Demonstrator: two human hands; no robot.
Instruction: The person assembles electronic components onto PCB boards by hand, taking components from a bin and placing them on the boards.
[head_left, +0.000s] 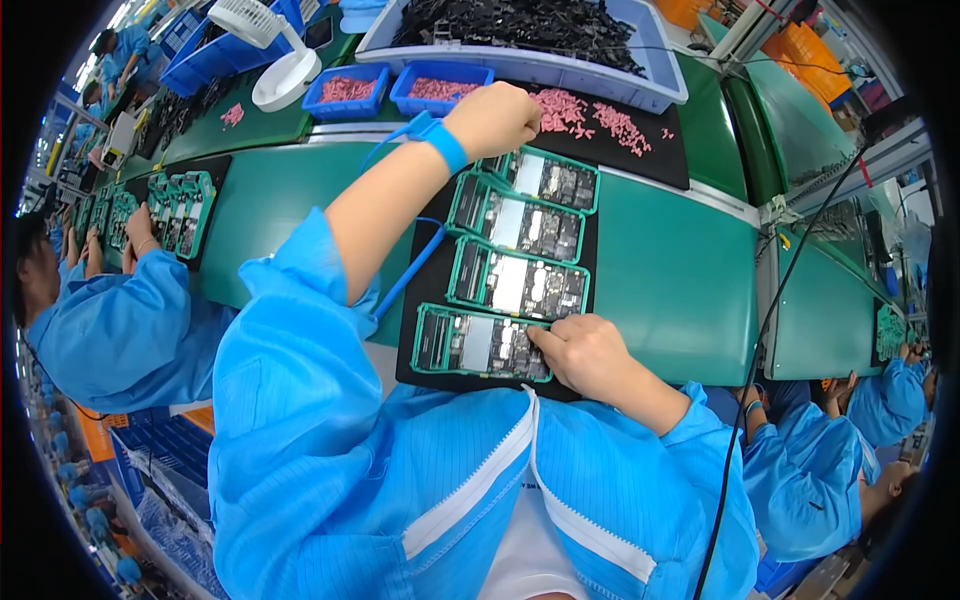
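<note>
My left hand (492,120), with a blue wrist strap (442,142), reaches over the far end of a row of green-framed phone assemblies. Its fingers are curled together beside loose small pink pieces (562,112); whatever they hold is hidden. My right hand (585,352) is at the right end of the nearest phone assembly (478,342), fingers curled and fingertips down on its circuit board. I cannot make out anything between them. Beyond it lie a second assembly (520,280), a third (535,228) and a far one (570,183), all on a black mat (420,285).
Two small blue bins, a left one (345,108) and a right one (440,105), hold pink pieces. Behind stands a large tray (665,90) of black parts. A white fan (285,80) stands far left. Co-workers sit on both sides along the green bench (680,270). A black cable (765,350) hangs at right.
</note>
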